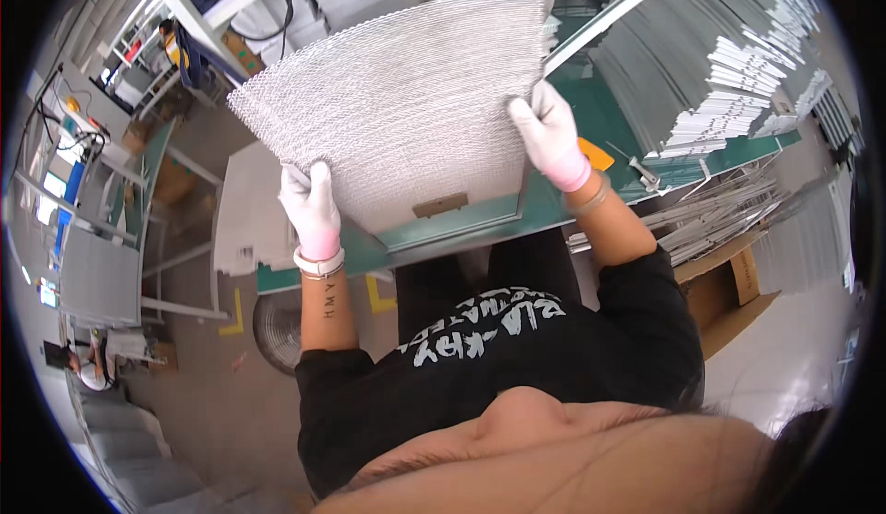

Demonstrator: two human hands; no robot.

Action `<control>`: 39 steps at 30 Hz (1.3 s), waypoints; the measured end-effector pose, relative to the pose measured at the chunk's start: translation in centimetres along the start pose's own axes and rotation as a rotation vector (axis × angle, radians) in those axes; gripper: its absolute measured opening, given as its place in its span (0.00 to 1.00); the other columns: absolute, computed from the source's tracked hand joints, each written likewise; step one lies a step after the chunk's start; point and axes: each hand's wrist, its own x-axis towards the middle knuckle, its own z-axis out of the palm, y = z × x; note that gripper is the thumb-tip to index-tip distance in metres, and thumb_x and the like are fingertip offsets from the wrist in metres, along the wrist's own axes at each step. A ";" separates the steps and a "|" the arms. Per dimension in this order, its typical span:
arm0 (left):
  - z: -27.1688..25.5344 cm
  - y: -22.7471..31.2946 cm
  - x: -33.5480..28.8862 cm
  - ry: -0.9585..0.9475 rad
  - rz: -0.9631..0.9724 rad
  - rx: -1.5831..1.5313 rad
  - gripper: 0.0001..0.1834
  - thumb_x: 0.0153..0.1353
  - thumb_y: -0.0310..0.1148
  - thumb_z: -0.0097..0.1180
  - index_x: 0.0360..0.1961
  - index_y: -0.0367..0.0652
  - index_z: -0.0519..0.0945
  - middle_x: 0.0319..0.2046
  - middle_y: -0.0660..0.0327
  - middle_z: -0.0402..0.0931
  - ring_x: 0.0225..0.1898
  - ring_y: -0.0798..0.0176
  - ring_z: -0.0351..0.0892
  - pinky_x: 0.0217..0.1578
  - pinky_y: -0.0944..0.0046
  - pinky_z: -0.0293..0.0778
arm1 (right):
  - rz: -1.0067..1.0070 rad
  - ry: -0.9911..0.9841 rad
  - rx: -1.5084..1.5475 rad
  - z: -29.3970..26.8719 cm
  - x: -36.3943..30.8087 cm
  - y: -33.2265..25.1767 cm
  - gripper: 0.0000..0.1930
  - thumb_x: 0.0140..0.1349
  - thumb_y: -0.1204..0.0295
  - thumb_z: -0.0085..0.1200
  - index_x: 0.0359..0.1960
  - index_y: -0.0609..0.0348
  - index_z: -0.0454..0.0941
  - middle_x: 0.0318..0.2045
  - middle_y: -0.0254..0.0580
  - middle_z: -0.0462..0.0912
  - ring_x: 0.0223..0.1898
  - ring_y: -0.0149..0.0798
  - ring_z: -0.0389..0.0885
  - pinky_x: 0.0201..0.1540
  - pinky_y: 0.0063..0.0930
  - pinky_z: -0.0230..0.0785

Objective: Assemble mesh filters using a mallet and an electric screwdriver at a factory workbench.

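Largest first. Workbench (609, 117): smooth green top, pale metal frame; most of it masked by the held sheet and by stock, edges bowed by the lens. Stack of thin grey-white sheets (664, 62) at far right: flat, layered, ragged white ends; its outer part fades into the dark rim, count not possible.

Mesh sheet (406, 108): silvery, roughly rectangular, fine rippled texture like expanded metal; upper edge slightly jagged. Raised above the bench in front of the torso, tilted, broad face toward the wearer. Back face hidden. Lower border hard to separate from the surface behind it; contact with the bench cannot be told.

Grey panel (254, 191) to the left, flat, partly covered by the mesh. Cardboard carton (729, 302) at lower right, flaps open, contents not readable.

Left hand (311, 205), white glove with pink cuff: closed on the lower left edge of the sheet, thumb on the near face, fingertips partly concealed. Right hand (551, 131), same glove type: pinching the right edge, thumb toward the near face, remaining fingers mostly out of sight. The sheet spans the gap between both hands.

Brown rectangular patch (440, 205) near the sheet's lower border; whether attached or behind, unclear.
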 end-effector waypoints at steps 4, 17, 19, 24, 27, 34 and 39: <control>-1.6 -1.3 -2.6 -0.103 -0.175 -0.018 0.17 0.64 0.21 0.52 0.54 0.31 0.73 0.45 0.62 0.78 0.41 0.74 0.71 0.44 0.71 0.70 | 0.030 0.030 0.085 0.0 -2.1 2.3 0.13 0.68 0.78 0.47 0.53 0.67 0.72 0.47 0.36 0.80 0.48 0.25 0.75 0.55 0.24 0.67; -4.3 0.2 -2.0 -0.450 -0.193 0.079 0.27 0.61 0.30 0.61 0.60 0.32 0.71 0.54 0.57 0.75 0.57 0.64 0.72 0.60 0.62 0.65 | 0.168 -0.166 0.017 -2.6 -3.1 2.8 0.17 0.67 0.73 0.51 0.56 0.67 0.72 0.49 0.39 0.80 0.50 0.29 0.76 0.57 0.26 0.66; -3.7 2.7 0.7 -0.381 -0.074 0.109 0.23 0.58 0.26 0.58 0.56 0.31 0.74 0.50 0.57 0.78 0.49 0.66 0.74 0.54 0.66 0.68 | 0.086 -0.102 0.046 -1.9 -0.5 -0.2 0.15 0.66 0.73 0.52 0.53 0.66 0.74 0.43 0.35 0.81 0.44 0.26 0.76 0.51 0.24 0.68; -2.0 3.5 0.5 -0.115 -0.055 0.126 0.10 0.55 0.18 0.49 0.37 0.33 0.80 0.39 0.60 0.81 0.38 0.70 0.75 0.39 0.70 0.70 | -0.036 0.019 -0.244 0.5 1.4 -2.0 0.09 0.65 0.72 0.55 0.43 0.64 0.79 0.17 0.18 0.69 0.21 0.15 0.60 0.24 0.16 0.54; -1.0 4.3 -1.5 -0.148 0.172 0.087 0.04 0.61 0.23 0.51 0.33 0.37 0.78 0.34 0.58 0.79 0.34 0.65 0.75 0.39 0.65 0.71 | -0.062 0.100 -0.180 -0.5 0.2 -0.7 0.07 0.64 0.74 0.53 0.40 0.63 0.80 0.23 0.27 0.75 0.25 0.20 0.67 0.30 0.16 0.62; -5.8 -1.5 -4.3 -1.313 -0.262 -0.062 0.23 0.62 0.40 0.56 0.55 0.38 0.79 0.56 0.46 0.76 0.56 0.43 0.75 0.59 0.54 0.68 | -0.271 -0.230 0.089 -1.3 -6.5 -4.0 0.12 0.63 0.63 0.61 0.30 0.57 0.74 0.24 0.42 0.81 0.24 0.40 0.80 0.25 0.30 0.74; -5.5 -5.4 -7.5 -1.389 0.002 0.291 0.30 0.53 0.38 0.62 0.59 0.43 0.74 0.58 0.49 0.73 0.61 0.46 0.71 0.62 0.53 0.65 | -0.414 -0.591 0.092 -3.7 -9.3 -4.4 0.14 0.67 0.58 0.54 0.35 0.55 0.73 0.30 0.44 0.84 0.29 0.43 0.83 0.27 0.33 0.72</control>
